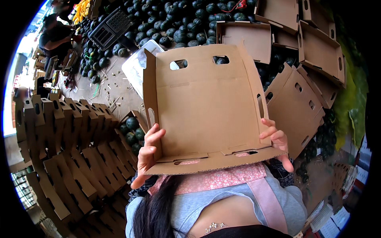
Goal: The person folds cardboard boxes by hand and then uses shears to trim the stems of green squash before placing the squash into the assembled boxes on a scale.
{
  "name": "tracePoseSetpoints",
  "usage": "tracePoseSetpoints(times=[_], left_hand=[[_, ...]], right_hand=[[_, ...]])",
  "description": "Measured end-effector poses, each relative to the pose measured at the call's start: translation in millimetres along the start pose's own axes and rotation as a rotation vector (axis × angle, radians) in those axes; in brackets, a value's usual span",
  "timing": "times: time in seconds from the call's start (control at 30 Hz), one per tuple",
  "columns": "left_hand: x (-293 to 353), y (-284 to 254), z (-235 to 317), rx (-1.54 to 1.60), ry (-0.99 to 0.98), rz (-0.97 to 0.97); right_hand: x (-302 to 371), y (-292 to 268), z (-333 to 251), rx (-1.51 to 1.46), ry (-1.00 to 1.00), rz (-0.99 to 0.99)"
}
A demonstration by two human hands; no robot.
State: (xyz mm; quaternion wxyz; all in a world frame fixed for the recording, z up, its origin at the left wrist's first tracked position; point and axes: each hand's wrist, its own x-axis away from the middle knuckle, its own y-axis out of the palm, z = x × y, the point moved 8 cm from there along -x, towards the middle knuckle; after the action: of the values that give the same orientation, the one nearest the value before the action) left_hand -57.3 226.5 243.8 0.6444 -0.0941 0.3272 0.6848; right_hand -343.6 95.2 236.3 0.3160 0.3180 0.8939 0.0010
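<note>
A brown cardboard tray (206, 115) is held up before my chest, its inside facing me. Its left and right walls stand up, while the far panel with two oval hand holes lies leaning outward. Around the near left corner my left hand (147, 155) is closed, fingers on the side wall. My right hand (276, 139) grips the near right corner, fingertips over the wall's upper edge and thumb outside. The near wall (216, 160) has two slots, through which pink patterned cloth shows. No contents lie inside the tray.
Many dark green squashes (158, 23) cover the floor ahead. Finished-looking trays (246, 39) are piled at the right, some tilted. Stacked flat cardboard (67, 174) fills the left. A scale display (111, 29) stands near a white plastic bin (135, 67). Another person (55, 37) is far left.
</note>
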Motion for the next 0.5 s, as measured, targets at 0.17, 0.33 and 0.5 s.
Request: tracePoseSetpoints(times=[0.17, 0.33, 0.5], left_hand=[[-9.9, -39.3, -41.6, -0.764, -0.153, 0.231], [-19.3, 2.4, -41.1, -1.598, -0.12, -0.413], [23.3, 29.9, -73.0, -1.563, -0.241, -1.072]], right_hand=[[7.9, -29.8, 46.5, 0.498, 0.195, 0.625], [-26.4, 23.0, 35.0, 1.688, 0.102, -0.021], [18.6, 68.0, 82.0, 1.683, 0.325, -0.764]])
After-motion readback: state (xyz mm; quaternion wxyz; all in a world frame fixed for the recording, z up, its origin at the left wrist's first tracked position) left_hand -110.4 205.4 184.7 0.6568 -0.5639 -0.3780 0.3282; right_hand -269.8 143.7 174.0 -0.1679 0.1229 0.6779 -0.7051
